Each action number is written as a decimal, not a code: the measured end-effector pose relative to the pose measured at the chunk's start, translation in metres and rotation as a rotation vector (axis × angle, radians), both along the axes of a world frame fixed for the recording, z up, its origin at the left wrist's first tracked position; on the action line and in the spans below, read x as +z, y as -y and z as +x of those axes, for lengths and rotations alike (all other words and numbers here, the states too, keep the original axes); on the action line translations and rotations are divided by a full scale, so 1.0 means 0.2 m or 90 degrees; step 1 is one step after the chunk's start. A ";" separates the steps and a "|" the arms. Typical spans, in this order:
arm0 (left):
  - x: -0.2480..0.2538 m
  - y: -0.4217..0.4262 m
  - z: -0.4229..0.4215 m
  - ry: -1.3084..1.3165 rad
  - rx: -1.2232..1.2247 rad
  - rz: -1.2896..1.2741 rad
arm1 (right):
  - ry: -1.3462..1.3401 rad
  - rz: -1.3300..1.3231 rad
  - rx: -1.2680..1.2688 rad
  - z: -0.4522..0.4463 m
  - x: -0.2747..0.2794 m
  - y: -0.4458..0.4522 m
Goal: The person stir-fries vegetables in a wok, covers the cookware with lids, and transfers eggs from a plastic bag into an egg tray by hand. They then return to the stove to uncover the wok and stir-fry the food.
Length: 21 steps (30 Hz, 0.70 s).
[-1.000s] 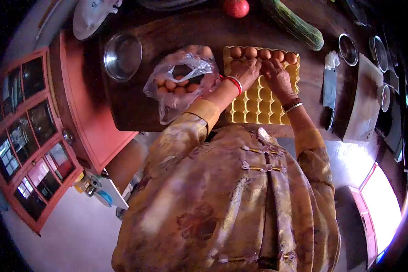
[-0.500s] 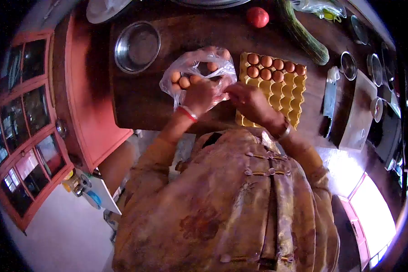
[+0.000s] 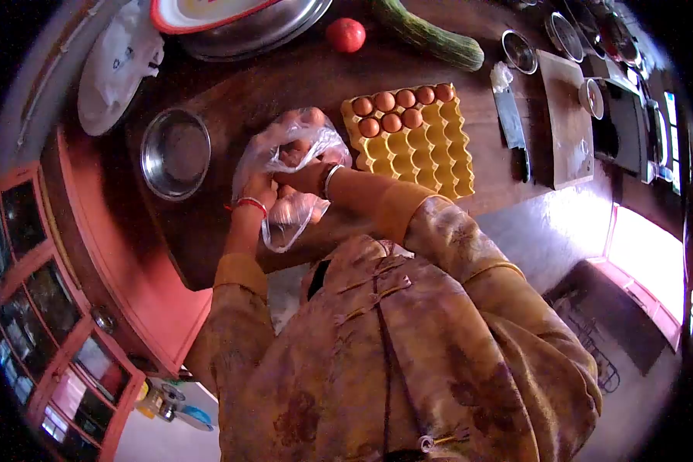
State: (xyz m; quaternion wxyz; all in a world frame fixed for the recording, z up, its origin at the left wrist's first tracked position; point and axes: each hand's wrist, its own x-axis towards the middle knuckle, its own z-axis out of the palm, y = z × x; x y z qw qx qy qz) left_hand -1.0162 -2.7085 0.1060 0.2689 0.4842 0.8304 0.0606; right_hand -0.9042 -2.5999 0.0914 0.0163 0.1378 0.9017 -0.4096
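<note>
Both of my hands are at a clear plastic bag (image 3: 323,138) of brown eggs on the dark wooden table. My left hand (image 3: 259,186), with a red band at the wrist, is at the bag's left side, its fingers hidden by plastic. My right hand (image 3: 304,175) reaches into the bag's opening from the right; its fingertips and anything in them are hidden. Right of the bag lies a yellow egg tray (image 3: 420,146). Brown eggs (image 3: 406,98) fill its back row, with several more at the left of the second row.
A steel bowl (image 3: 175,154) stands left of the bag. Behind are a red fruit (image 3: 346,35), a long green gourd (image 3: 431,38) and a red-rimmed basin (image 3: 208,14). To the right lie a cleaver (image 3: 508,115) and a cutting board (image 3: 568,123).
Both hands went from the tray to the bag, and my right hand has since moved left into its opening. The tray's second row now holds eggs. The view has turned and shifted.
</note>
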 end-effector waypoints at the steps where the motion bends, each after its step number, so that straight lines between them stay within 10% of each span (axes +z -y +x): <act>1: 0.01 0.00 0.00 -0.034 -0.014 0.053 | 0.016 0.079 0.015 0.01 0.06 -0.01; 2: 0.02 0.00 -0.01 -0.067 -0.029 0.106 | -0.036 0.276 0.079 -0.01 -0.02 -0.01; 6: 0.19 -0.03 0.05 -0.065 -0.050 0.122 | 0.029 0.065 0.006 -0.03 -0.15 0.02; 11: 0.29 0.10 0.12 0.082 -0.001 0.129 | -0.256 0.225 -0.120 0.01 -0.26 0.08; 15: 0.66 0.08 0.30 0.394 0.190 0.165 | -0.179 0.087 0.168 0.27 0.12 -0.05; 18: 0.82 -0.05 0.42 0.591 0.241 0.124 | -0.177 -0.283 -0.050 0.62 0.40 -0.20; 21: 0.78 -0.26 0.57 0.665 0.158 0.214 | -0.112 -0.241 -0.166 0.92 0.46 -0.44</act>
